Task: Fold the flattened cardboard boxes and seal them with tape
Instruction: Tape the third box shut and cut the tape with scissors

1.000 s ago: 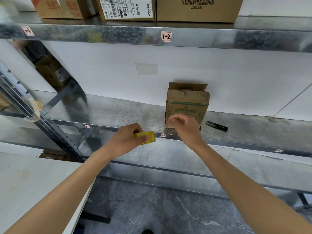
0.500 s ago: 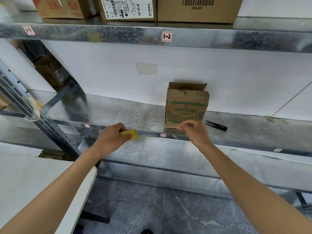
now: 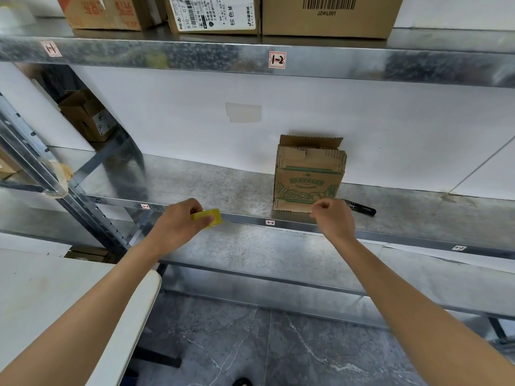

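A small brown cardboard box (image 3: 308,176) with green print stands upright on the middle metal shelf (image 3: 223,188), its top flaps raised. My left hand (image 3: 178,227) grips a yellow roll of tape (image 3: 210,217) at the shelf's front edge, well left of the box. My right hand (image 3: 333,217) is in front of the box's lower right corner, fingertips pinched together as if on the tape's free end. The clear strip between my hands is hard to see.
Black scissors (image 3: 362,208) lie on the shelf just right of the box, partly behind my right hand. Larger cartons (image 3: 328,15) fill the top shelf. A white table (image 3: 55,288) is at lower left. A slanted steel upright (image 3: 83,215) runs along the left.
My hands have spread apart: the left hand carried the roll leftward along the shelf edge, and the right hand moved right and slightly down, past the box's front.
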